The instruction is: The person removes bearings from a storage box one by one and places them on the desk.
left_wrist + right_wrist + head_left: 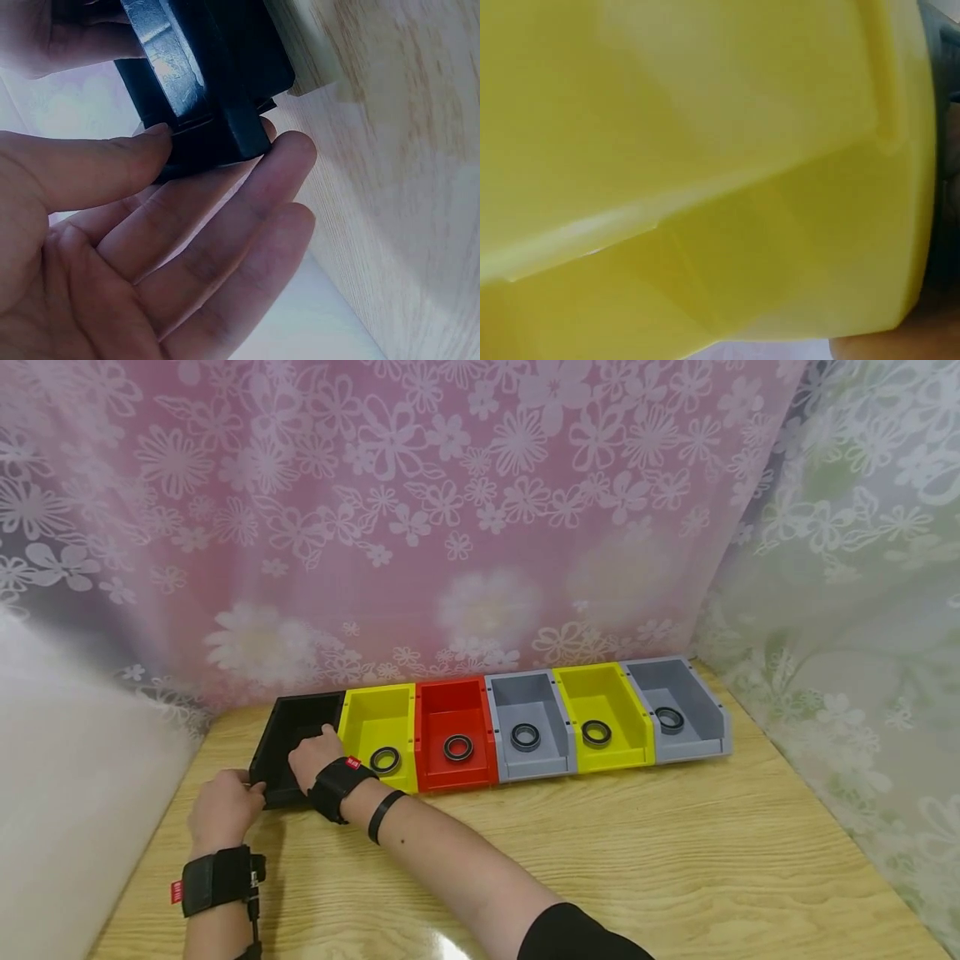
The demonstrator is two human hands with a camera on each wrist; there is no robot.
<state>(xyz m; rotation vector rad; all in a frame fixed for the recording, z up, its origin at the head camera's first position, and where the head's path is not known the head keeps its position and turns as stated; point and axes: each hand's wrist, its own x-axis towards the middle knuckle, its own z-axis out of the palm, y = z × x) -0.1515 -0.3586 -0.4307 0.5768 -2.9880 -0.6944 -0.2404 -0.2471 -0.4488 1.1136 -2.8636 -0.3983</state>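
At the left end of a joined row stands a black plastic bin (288,718). My left hand (223,810) pinches its front left corner, thumb on one side and fingers on the other, as the left wrist view shows. My right hand (315,756) reaches over the bin's right side and grips its wall beside the neighbouring yellow bin (378,714); its fingertips are partly hidden. A ball bearing (385,772) lies in that yellow bin, partly behind my right wrist. Close up, the yellow bin's wall (705,112) fills most of the right wrist view.
Rightward the row goes on with a red bin (453,710), a grey bin (525,689), another yellow bin (596,693) and a last grey bin (667,677), each with one bearing. A wooden table (637,860) carries them. A floral curtain (450,568) hangs close behind.
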